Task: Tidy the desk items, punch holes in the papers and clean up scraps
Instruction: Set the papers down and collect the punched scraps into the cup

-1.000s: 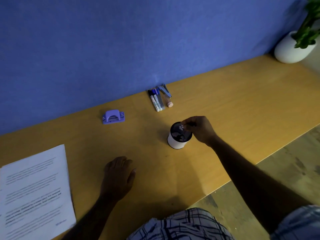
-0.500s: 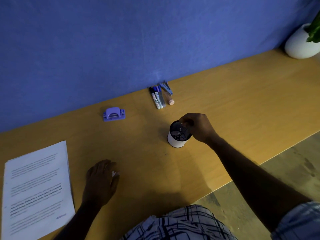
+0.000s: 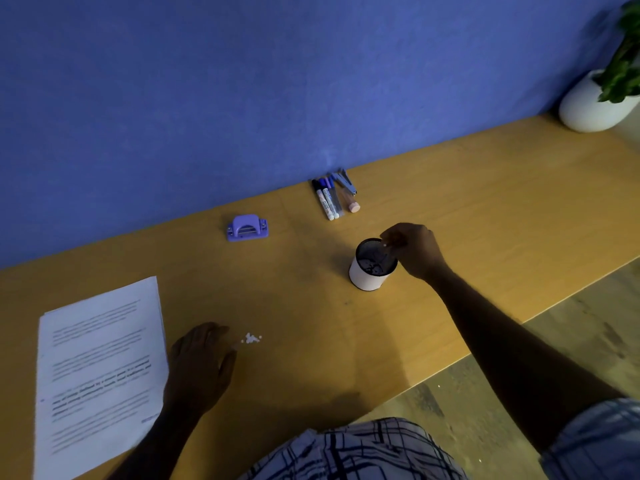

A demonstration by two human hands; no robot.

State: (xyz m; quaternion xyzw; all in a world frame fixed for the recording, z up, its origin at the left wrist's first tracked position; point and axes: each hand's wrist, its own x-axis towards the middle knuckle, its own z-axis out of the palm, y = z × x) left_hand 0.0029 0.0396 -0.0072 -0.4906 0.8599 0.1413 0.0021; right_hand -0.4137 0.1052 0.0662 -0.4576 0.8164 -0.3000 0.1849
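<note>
Right hand (image 3: pixel 414 249): fingers curled, thumb and fingertips closed in a pinch on a single scrap (image 3: pixel 384 244), a small white dot, held over the far right rim of the cup. Judged purpose: dropping it in as waste. Left hand (image 3: pixel 199 365): lies palm down on the desk with fingers extended, gripping nothing; the fingertips are just beside the scrap pile, apparently placed to gather it.

Desk (image 3: pixel 485 209): wooden top running left to right against a blue wall.

Papers (image 3: pixel 100 368): printed stack at near left, its right edge beside the left hand. Punched holes cannot be made out.

Plant pot (image 3: pixel 588 109): white, far right corner, well apart from the work.

Cup (image 3: pixel 370 275): white outside, dark inside, upright at centre right, serving as the scrap bin. Contents are too dim to identify.

Hole punch (image 3: pixel 247 228): purple, far centre, near the wall, untouched.

Markers (image 3: pixel 327 199): lined up side by side with a few small items against the wall, beyond the cup; this reads as already tidied.

Scrap pile (image 3: pixel 252 338): small white cluster on bare desk, near centre. Clean-up judged incomplete.
</note>
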